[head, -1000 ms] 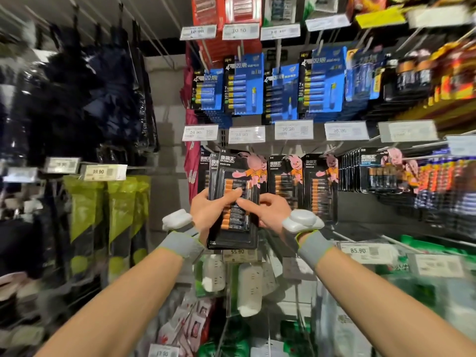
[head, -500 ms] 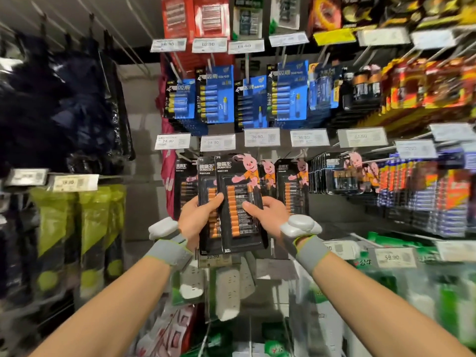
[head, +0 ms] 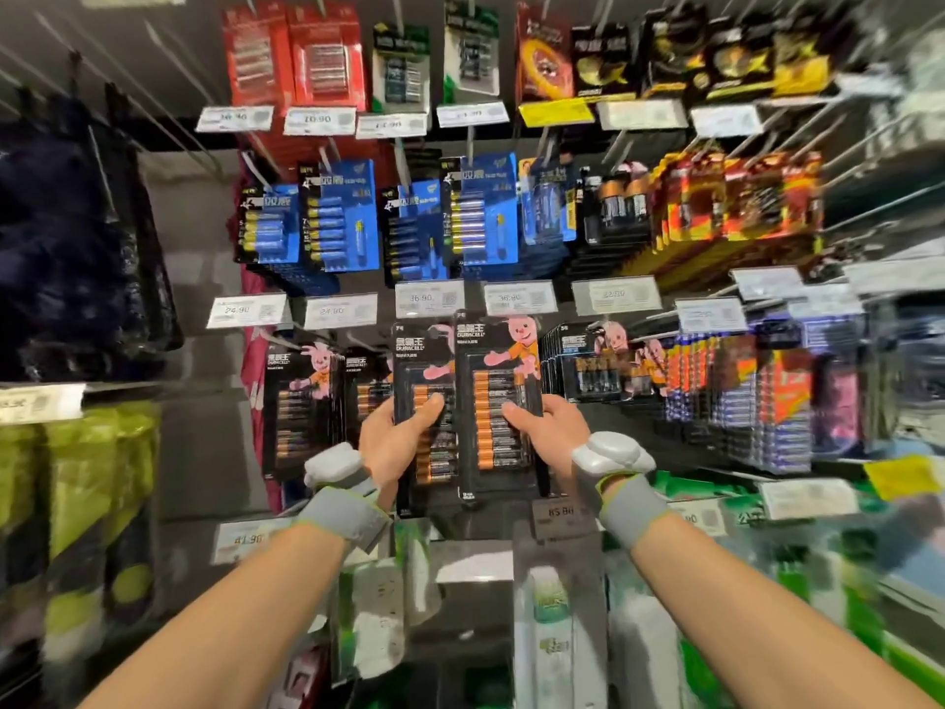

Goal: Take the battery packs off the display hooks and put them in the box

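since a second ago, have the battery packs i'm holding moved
Yes. The battery packs shifted right, from below the 24.90 tag to below the 36.90 tags.

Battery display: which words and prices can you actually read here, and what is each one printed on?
"DURACELL": right battery pack and left battery pack.
"24.90": left price tag.
"36.90": middle price tag.
"10.90": upper price tag.
Too blurred to read: far-right tags.

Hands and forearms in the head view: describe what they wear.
Both forearms are bare, without sleeves; the left hand and right hand are ungloved. Each wrist has a grey fabric band edged yellow-green, left band and right band, topped by a smooth white rounded pod, left pod and right pod. No cables show.
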`<state>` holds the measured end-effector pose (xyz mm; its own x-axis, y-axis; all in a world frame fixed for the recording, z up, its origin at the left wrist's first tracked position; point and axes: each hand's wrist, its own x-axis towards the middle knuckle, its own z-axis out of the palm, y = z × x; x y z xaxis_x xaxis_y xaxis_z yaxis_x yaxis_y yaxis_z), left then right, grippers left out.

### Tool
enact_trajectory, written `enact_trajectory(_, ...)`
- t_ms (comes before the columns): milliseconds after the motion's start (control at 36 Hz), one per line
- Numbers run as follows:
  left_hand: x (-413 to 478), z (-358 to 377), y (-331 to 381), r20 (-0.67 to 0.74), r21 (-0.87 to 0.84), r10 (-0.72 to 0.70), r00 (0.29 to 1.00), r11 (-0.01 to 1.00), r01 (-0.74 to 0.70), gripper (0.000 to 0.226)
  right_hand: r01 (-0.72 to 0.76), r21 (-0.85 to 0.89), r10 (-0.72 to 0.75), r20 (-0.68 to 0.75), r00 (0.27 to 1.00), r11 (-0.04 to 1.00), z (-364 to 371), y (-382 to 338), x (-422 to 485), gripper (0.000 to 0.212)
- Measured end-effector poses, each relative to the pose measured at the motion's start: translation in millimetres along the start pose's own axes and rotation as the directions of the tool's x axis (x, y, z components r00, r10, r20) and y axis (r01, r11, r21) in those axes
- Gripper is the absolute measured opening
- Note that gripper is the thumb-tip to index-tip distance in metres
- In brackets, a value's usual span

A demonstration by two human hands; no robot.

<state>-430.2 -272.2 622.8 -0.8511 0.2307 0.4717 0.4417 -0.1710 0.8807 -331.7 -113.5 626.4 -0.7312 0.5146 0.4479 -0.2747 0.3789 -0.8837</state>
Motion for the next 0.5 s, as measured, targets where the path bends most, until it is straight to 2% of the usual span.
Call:
enact_trajectory(278,-3.4,22.2,4.2,-0.034,-0.01,0.043,0.998,0.999,-0.043,0.031,-0.015,-0.011,0.015,-0.027,1.0,1.0,-23.3,5.3,14.0,0.025)
enact_trajectory(361,-4.0,21.5,6.0,-0.041,0.004,0.042,0.998,0.999,-0.042,0.026,-0.038,-0.027,0.037,-0.035,0.999,0.999,-22.2,7.3,17.9,0.026)
enact_trajectory(500,-5.0,19.1,4.3,-0.081,0.036,0.048,0.996,0.998,-0.045,0.022,-0.095,-0.036,0.092,-0.072,0.993,0.995,-19.5,10.9,27.6,0.048)
